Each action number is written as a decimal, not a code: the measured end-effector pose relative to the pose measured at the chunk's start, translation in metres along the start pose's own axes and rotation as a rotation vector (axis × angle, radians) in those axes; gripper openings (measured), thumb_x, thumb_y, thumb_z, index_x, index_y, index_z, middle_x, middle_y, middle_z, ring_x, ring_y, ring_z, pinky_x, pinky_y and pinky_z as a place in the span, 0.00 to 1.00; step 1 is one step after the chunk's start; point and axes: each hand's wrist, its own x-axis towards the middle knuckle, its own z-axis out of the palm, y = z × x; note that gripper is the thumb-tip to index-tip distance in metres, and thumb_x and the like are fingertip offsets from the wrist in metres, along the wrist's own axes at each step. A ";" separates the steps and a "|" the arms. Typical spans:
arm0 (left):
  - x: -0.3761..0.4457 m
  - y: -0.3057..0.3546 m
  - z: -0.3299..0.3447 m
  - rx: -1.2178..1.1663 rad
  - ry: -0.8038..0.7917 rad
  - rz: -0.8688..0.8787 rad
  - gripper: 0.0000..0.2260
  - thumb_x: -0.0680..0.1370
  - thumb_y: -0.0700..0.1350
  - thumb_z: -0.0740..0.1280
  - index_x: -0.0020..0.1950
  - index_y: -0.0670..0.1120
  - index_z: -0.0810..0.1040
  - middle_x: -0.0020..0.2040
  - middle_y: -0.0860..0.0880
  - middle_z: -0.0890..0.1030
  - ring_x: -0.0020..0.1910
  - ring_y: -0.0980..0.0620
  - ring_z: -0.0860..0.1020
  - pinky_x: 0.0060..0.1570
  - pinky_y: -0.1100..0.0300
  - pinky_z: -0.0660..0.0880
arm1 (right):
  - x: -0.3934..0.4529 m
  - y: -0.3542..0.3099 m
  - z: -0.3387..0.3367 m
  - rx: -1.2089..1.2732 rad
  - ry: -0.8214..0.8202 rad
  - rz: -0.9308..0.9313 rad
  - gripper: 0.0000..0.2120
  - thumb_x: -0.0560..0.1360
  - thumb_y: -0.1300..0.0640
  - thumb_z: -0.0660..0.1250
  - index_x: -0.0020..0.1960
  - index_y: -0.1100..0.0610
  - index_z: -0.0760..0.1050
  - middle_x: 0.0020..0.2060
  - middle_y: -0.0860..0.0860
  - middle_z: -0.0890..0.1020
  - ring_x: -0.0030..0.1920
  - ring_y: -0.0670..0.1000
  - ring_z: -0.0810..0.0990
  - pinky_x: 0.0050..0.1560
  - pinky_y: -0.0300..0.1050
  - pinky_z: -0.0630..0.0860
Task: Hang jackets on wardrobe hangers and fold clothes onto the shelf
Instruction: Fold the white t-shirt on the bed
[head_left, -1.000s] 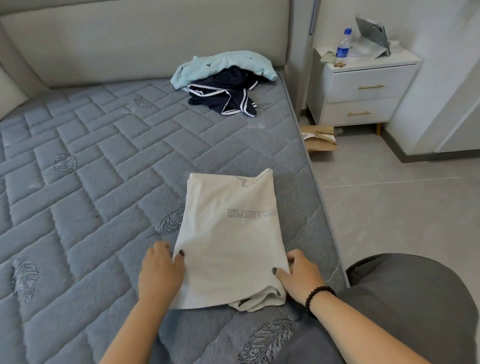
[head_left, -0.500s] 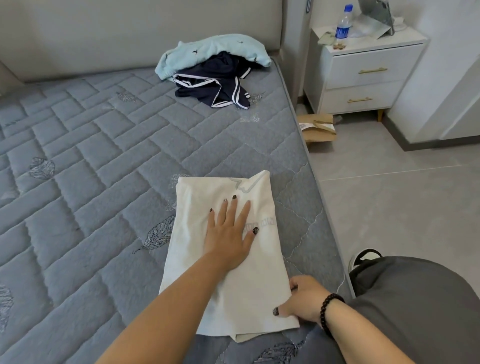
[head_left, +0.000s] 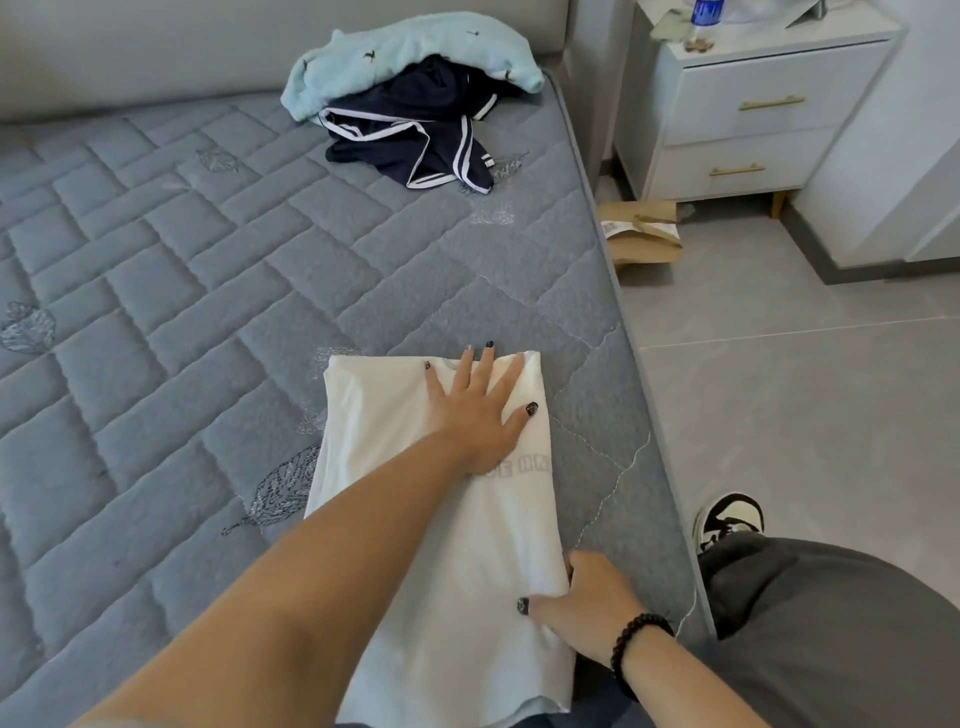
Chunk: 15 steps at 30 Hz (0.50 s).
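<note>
A white T-shirt (head_left: 374, 441), folded into a long strip with grey lettering, lies near the right edge of the grey quilted mattress (head_left: 171, 291). My left hand (head_left: 480, 410) lies flat on its far end, fingers spread and straight, fingertips at the shirt's top edge. My right hand (head_left: 587, 605) grips the shirt's near right edge, thumb on top and fingers curled under the fabric. A black bead bracelet circles that wrist.
A light blue garment (head_left: 395, 57) and a navy one with white trim (head_left: 415, 135) are piled by the headboard. A white nightstand (head_left: 753, 114) stands right of the bed, a brown paper bag (head_left: 641, 239) on the grey tile floor beside it. My shoe (head_left: 727, 519) is by the bed edge.
My left hand left the shirt's near left edge and slid flat up the shirt to its far end. My right hand kept its grip on the near right edge. The camera moved closer.
</note>
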 end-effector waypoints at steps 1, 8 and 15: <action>0.005 0.003 0.001 0.018 -0.002 -0.027 0.29 0.78 0.66 0.38 0.76 0.61 0.33 0.79 0.50 0.37 0.77 0.45 0.36 0.68 0.29 0.39 | 0.003 0.001 0.000 0.001 -0.013 0.020 0.09 0.67 0.53 0.74 0.45 0.50 0.76 0.43 0.44 0.82 0.44 0.44 0.80 0.48 0.40 0.79; 0.003 0.009 -0.003 -0.016 0.061 -0.069 0.28 0.80 0.63 0.40 0.78 0.59 0.38 0.80 0.49 0.42 0.78 0.47 0.40 0.72 0.34 0.41 | 0.007 0.005 -0.001 0.041 -0.033 0.027 0.12 0.65 0.53 0.75 0.46 0.50 0.75 0.44 0.44 0.81 0.46 0.45 0.80 0.48 0.41 0.79; -0.084 0.011 0.026 -0.121 0.252 -0.157 0.29 0.78 0.60 0.42 0.79 0.53 0.51 0.79 0.43 0.53 0.78 0.43 0.51 0.76 0.47 0.45 | -0.007 0.014 -0.002 0.182 -0.071 0.017 0.12 0.69 0.59 0.74 0.48 0.56 0.72 0.48 0.54 0.82 0.48 0.54 0.82 0.42 0.55 0.82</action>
